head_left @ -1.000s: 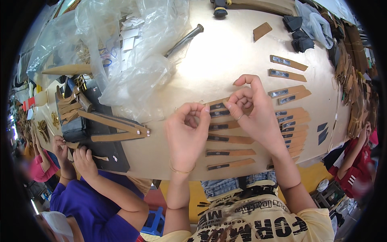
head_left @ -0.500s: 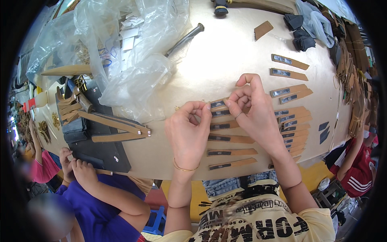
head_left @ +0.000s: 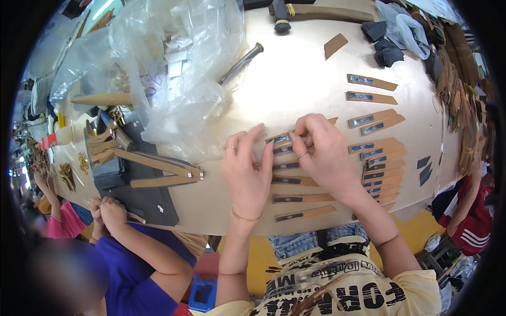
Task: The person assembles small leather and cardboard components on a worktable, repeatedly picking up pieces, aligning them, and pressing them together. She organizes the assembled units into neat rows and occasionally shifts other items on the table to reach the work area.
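Observation:
My left hand [head_left: 241, 171] is open at the left end of a column of brown leather-like strips, thumb and fingers apart. The thumb tip is close to the uppermost strip [head_left: 282, 139], which carries a shiny dark patch. My right hand [head_left: 324, 155] is closed, with thumb and forefinger pinched on that strip at the patch; its other fingers are curled and hide the middle of the strip. Below lie more such strips with dark patches, among them a lower strip [head_left: 305, 213]. Further strips [head_left: 371, 82] lie in a column to the right, several overlapping.
Clear plastic bags [head_left: 184, 110] and a metal rod [head_left: 241, 63] lie at the far left. A hammer [head_left: 327, 11], a brown offcut [head_left: 335, 46] and black pieces [head_left: 389, 51] lie at the back. A co-worker's hands [head_left: 112, 213] are beside a black board [head_left: 153, 203] on the left.
The fingers of my left hand have parted and come away from the strip's end. My right hand has moved slightly down, its raised forefinger now curled in. The whole view has shifted a little.

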Motion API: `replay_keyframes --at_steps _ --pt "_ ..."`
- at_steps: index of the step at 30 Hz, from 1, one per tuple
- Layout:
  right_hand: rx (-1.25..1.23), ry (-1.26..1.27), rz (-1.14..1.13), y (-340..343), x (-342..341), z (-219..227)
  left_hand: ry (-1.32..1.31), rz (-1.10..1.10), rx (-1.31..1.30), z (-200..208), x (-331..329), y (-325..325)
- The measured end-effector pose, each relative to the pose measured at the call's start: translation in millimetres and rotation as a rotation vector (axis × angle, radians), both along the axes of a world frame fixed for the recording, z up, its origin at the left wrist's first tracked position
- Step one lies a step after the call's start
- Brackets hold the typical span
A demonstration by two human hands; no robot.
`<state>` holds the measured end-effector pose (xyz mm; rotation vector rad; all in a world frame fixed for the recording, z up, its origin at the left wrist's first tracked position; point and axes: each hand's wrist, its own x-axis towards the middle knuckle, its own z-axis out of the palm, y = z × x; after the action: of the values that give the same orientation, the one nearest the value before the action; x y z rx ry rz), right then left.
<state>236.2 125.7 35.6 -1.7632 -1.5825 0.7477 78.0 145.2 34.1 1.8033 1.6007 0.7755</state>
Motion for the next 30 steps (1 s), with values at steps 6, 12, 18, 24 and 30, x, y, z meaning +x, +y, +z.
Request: replay_keyframes --at_steps 6,12,18,24,30 --pt "0.232 -0.434 0.092 -21 -6 -10 0.276 -0.303 0.260 -7 -8 -15" --pt "0.231 -0.744 0.055 -33 12 -9 0.411 -0.305 0.178 -5 -12 -18" --pt "0.260 -0.812 -0.032 -48 48 13 0.196 -0.295 0.010 5 -20 -9" --pt "0.350 -0.622 -0.395 -123 80 31 0.290 -0.419 0.328 1 10 -27" --pt "0.221 -0.590 -0.751 -207 111 10 0.591 -0.481 0.275 -20 46 -65"
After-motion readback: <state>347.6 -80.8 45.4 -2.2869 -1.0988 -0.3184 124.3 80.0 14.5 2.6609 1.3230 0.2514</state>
